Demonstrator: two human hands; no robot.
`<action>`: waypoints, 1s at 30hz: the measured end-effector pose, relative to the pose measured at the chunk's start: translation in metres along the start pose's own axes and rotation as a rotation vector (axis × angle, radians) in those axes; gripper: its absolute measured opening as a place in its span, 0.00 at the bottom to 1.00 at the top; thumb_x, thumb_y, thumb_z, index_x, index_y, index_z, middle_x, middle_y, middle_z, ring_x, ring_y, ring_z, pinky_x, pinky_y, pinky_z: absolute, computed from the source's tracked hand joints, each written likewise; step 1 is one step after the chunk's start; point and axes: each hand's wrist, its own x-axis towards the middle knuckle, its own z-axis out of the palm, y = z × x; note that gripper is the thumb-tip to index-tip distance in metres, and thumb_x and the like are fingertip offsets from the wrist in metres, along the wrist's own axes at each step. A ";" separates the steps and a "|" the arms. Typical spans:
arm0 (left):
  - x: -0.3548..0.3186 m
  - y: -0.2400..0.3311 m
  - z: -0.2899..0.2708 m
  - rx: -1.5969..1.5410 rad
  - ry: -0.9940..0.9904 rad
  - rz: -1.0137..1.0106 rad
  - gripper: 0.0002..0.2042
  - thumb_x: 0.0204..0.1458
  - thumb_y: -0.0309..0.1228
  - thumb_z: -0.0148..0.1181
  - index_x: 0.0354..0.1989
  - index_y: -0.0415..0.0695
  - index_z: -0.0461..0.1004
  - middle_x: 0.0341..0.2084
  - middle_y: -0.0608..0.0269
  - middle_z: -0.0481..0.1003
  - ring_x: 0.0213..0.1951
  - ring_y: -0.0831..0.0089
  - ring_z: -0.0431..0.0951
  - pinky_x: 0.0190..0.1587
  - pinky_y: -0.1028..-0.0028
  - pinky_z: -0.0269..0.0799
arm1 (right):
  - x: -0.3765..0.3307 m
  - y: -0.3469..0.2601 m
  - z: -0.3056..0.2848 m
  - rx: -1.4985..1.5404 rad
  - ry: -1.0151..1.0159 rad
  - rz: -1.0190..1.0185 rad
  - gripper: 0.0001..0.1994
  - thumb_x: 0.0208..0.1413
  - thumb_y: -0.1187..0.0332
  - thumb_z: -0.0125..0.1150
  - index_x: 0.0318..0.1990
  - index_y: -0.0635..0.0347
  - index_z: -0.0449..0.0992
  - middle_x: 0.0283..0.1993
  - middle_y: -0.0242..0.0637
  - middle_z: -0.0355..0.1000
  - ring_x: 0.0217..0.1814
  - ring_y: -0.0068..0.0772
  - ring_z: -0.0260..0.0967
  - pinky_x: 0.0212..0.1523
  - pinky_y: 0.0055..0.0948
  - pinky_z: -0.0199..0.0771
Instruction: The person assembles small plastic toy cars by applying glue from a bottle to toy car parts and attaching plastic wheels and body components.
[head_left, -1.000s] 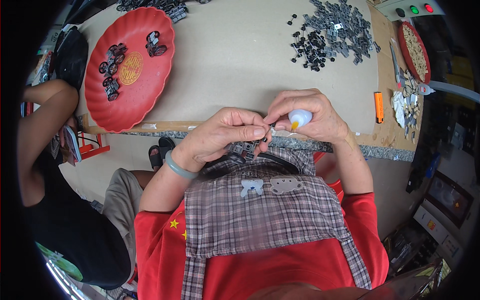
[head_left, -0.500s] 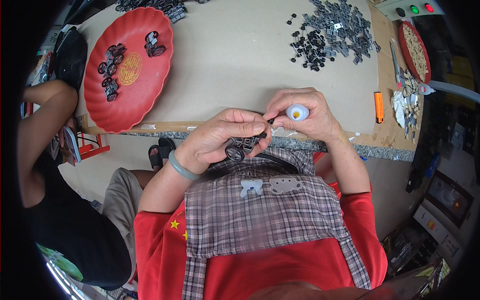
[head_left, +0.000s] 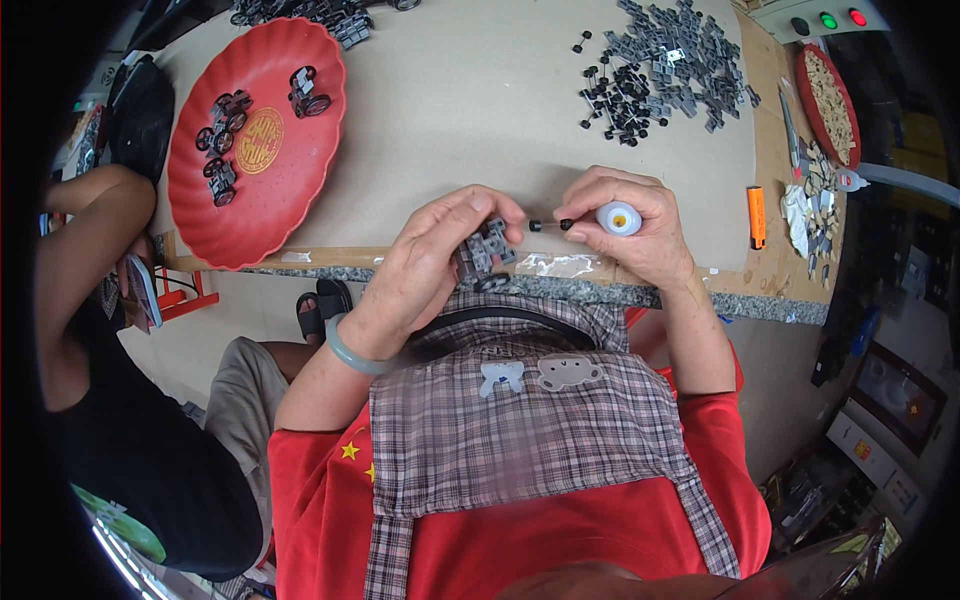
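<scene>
My left hand [head_left: 415,250] is closed around a small grey and black wheeled toy vehicle [head_left: 488,250], tilted, with a dark spoked wheel on its lower side. Between thumb and fingers, my right hand [head_left: 652,225] pinches one end of a short axle with a small black wheel at each end [head_left: 549,225]. The same hand also grips a small white squeeze bottle [head_left: 619,218], its yellowish tip facing up. The axle's free end points toward the vehicle and stays a little apart from it. Both hands are over the table's front edge.
A red scalloped plate [head_left: 315,150] holds several finished-looking vehicles [head_left: 309,92]. Loose grey parts [head_left: 690,60] and black wheeled axles [head_left: 622,108] lie piled at the far right. An orange cutter [head_left: 757,217] lies near the right edge. Another person [head_left: 150,430] sits at left.
My hands have moved apart, bringing the axle into plain view between them. The left hand has shifted up and left, turning the vehicle; the right hand has moved slightly right with the bottle.
</scene>
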 end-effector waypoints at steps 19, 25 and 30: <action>-0.002 -0.006 0.008 0.499 0.126 0.141 0.18 0.55 0.20 0.57 0.55 0.34 0.67 0.39 0.60 0.77 0.38 0.83 0.76 0.38 0.85 0.74 | -0.006 -0.019 0.018 -0.346 0.070 -0.098 0.13 0.36 0.76 0.70 0.34 0.57 0.79 0.34 0.31 0.74 0.35 0.27 0.75 0.33 0.25 0.79; -0.003 -0.007 0.007 0.485 0.121 0.144 0.13 0.53 0.19 0.59 0.48 0.34 0.72 0.39 0.57 0.75 0.37 0.78 0.79 0.37 0.82 0.78 | -0.008 -0.020 0.019 -0.460 0.034 -0.128 0.15 0.36 0.76 0.70 0.36 0.58 0.78 0.36 0.33 0.73 0.35 0.29 0.75 0.32 0.27 0.80; -0.002 -0.012 0.006 0.504 0.156 0.168 0.13 0.52 0.20 0.61 0.46 0.35 0.73 0.35 0.61 0.75 0.38 0.77 0.79 0.37 0.81 0.79 | -0.008 -0.024 0.020 -0.541 -0.013 -0.156 0.16 0.35 0.79 0.68 0.37 0.62 0.76 0.36 0.36 0.71 0.33 0.31 0.75 0.30 0.28 0.79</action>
